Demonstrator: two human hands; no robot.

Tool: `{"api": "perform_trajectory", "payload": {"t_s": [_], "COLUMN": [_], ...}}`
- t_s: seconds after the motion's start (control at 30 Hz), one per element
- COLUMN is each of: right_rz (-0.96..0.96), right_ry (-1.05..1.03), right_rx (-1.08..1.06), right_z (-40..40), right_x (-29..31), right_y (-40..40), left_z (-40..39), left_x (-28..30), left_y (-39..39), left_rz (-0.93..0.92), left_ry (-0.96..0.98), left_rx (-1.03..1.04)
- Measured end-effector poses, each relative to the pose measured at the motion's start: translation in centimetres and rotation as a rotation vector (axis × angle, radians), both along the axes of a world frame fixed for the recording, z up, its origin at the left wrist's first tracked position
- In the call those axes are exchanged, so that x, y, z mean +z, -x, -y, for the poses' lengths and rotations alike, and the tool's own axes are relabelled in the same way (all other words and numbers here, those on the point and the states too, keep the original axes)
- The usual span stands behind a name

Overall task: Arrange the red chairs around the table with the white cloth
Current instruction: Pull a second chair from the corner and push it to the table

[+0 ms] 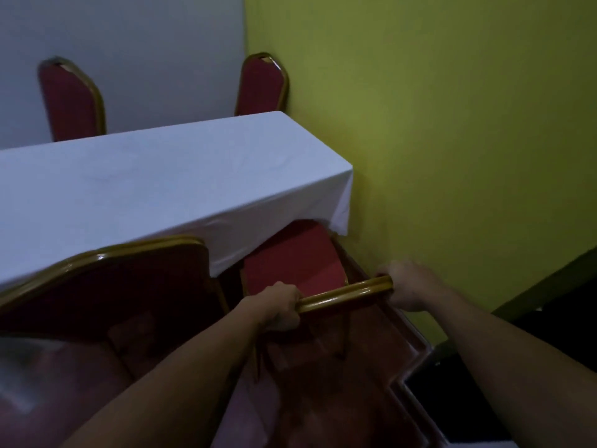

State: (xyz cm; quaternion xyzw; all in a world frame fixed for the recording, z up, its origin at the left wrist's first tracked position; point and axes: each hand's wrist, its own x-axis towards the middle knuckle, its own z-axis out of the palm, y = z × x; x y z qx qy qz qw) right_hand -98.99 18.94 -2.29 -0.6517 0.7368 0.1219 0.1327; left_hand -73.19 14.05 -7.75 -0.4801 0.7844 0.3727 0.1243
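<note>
A reddish floor point(361, 399) carries the white-clothed table point(155, 185) and four red chairs point(290, 263).

Two chairs point(72, 98) behind table point(145, 176), two chairs point(290, 257) before it, wall point(452, 124) right.

Yellow-green wall point(452, 124) beside grey wall point(129, 43), glossy reddish floor point(339, 399).

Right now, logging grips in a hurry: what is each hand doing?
Left hand: closed around the gold top rail of the chair at the table.
Right hand: closed on the same rail's other end.
</note>
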Motion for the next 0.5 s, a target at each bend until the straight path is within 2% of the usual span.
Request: {"api": "perform_trajectory", "payload": {"t_s": [0.2,0.5], "right_rz": [0.005,-0.004], "right_ry": [0.046,0.076], "right_rx": [0.186,0.221], "right_z": [3.2,5.2], "right_x": [0.4,0.7], "right_y": [-0.7,0.1], "left_z": [-0.8,-0.1], "left_x": [0.3,0.9], "left_y": [-1.1,0.2], "left_rz": [0.02,-0.002], "left_ry": [-0.001,-0.041], "left_rx": [0.124,0.245]}}
